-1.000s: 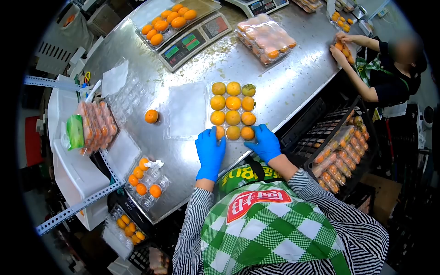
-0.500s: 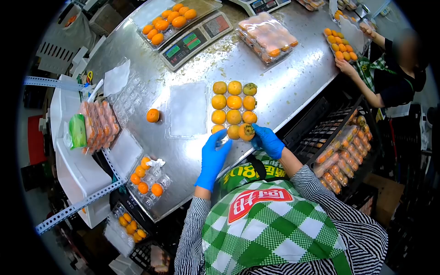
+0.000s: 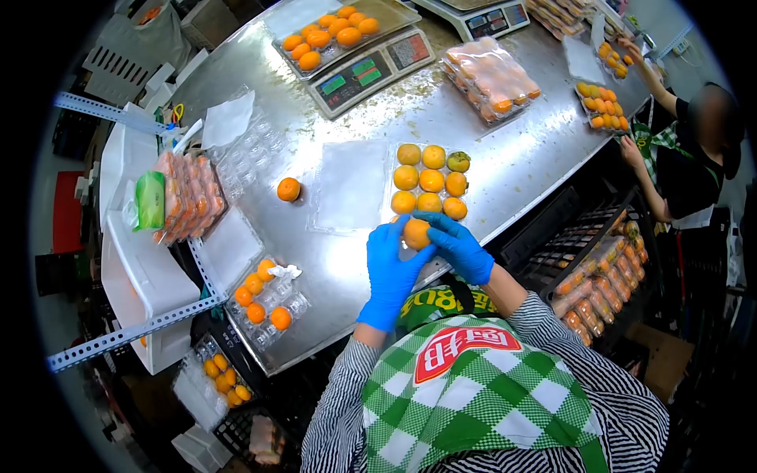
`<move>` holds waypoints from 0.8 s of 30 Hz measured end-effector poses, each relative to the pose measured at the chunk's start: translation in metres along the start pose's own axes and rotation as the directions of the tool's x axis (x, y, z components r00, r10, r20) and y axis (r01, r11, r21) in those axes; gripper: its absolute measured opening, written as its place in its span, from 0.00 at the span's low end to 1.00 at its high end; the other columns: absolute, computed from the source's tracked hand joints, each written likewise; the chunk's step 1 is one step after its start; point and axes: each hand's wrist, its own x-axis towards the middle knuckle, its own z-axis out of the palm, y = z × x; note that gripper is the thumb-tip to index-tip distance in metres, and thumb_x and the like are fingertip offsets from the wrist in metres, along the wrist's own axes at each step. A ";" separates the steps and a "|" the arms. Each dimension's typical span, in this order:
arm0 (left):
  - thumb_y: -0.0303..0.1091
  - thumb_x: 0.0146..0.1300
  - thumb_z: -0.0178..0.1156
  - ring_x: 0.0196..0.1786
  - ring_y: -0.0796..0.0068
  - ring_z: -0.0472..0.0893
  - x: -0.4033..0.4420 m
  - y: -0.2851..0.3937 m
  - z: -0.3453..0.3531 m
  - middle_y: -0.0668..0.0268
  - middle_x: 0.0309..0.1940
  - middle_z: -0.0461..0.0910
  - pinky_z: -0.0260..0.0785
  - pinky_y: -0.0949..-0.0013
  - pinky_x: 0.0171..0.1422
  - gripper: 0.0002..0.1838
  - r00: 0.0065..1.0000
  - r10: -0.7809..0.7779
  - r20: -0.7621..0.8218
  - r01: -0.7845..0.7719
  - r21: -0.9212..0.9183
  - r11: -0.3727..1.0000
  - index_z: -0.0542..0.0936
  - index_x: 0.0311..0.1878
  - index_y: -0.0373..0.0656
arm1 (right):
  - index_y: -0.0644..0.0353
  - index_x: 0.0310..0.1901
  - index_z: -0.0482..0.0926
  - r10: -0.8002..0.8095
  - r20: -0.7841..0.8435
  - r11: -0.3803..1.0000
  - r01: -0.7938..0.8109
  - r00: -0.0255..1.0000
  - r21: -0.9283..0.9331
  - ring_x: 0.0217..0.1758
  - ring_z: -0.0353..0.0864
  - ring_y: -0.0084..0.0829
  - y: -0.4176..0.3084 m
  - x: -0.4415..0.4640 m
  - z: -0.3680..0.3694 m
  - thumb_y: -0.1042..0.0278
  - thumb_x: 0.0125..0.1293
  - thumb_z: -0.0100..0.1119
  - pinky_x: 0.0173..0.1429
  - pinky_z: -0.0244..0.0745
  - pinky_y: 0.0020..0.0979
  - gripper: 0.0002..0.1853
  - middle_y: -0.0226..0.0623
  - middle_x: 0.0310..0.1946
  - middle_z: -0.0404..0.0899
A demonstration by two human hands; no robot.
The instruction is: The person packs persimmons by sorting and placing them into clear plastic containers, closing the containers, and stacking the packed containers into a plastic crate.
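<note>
In blue gloves, my left hand (image 3: 389,266) and my right hand (image 3: 464,250) are closed around one persimmon (image 3: 416,234) at the table's near edge. Its smooth orange side faces up. Just beyond my fingers lies a clear plastic tray (image 3: 392,175) with rows of persimmons. The front row is partly hidden by my hands. The tray's lid (image 3: 347,185), lined with a white sheet, is folded open to the left. A single persimmon (image 3: 289,189) rests on the metal table farther left.
Scales (image 3: 371,72) stand at the back, one carrying a fruit tray (image 3: 335,35). Wrapped packs (image 3: 490,79) are stacked behind my tray. A part-filled tray (image 3: 268,303) lies at front left. On the right are a black crate (image 3: 603,276) of packs and a co-worker (image 3: 690,158) with another tray.
My left hand has closed in, so both hands now hold the persimmon, whose leafy top has turned out of sight. The view has shifted. The co-worker's far arm reaches farther back.
</note>
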 end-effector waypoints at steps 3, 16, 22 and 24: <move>0.40 0.45 0.73 0.49 0.59 0.73 -0.001 -0.004 -0.003 0.57 0.44 0.74 0.67 0.61 0.54 0.35 1.000 -0.006 -0.022 0.006 -0.012 1.000 0.72 0.57 0.41 | 0.57 0.64 0.67 -0.010 0.018 1.000 0.010 1.000 0.008 0.42 0.76 0.19 0.007 0.007 0.002 0.57 0.69 0.53 0.46 0.74 0.23 0.25 0.31 0.51 0.75; 0.31 0.52 0.69 0.46 0.67 0.77 -0.003 -0.022 -0.027 0.61 0.45 0.77 0.70 0.67 0.51 0.25 0.988 -0.155 -0.018 0.142 -0.303 0.942 0.77 0.55 0.42 | 0.60 0.65 0.64 0.104 0.148 0.957 -0.139 0.984 0.253 0.45 0.78 0.27 0.008 0.018 0.018 0.53 0.69 0.52 0.47 0.75 0.29 0.28 0.36 0.51 0.75; 0.29 0.59 0.63 0.43 0.74 0.79 -0.001 -0.035 -0.032 0.63 0.40 0.80 0.70 0.71 0.51 0.13 0.953 -0.300 0.048 0.288 -0.460 0.840 0.81 0.48 0.40 | 0.60 0.65 0.63 0.056 0.107 0.988 -0.070 0.993 0.136 0.45 0.80 0.29 0.018 0.027 0.025 0.55 0.66 0.57 0.48 0.76 0.30 0.30 0.39 0.51 0.75; 0.29 0.60 0.61 0.43 0.75 0.79 -0.003 -0.040 -0.035 0.63 0.40 0.81 0.71 0.71 0.51 0.12 0.932 -0.356 0.075 0.348 -0.469 0.812 0.81 0.47 0.40 | 0.60 0.64 0.63 0.137 0.068 0.982 -0.145 0.988 0.125 0.45 0.80 0.31 0.014 0.023 0.022 0.58 0.66 0.57 0.49 0.76 0.31 0.28 0.40 0.52 0.73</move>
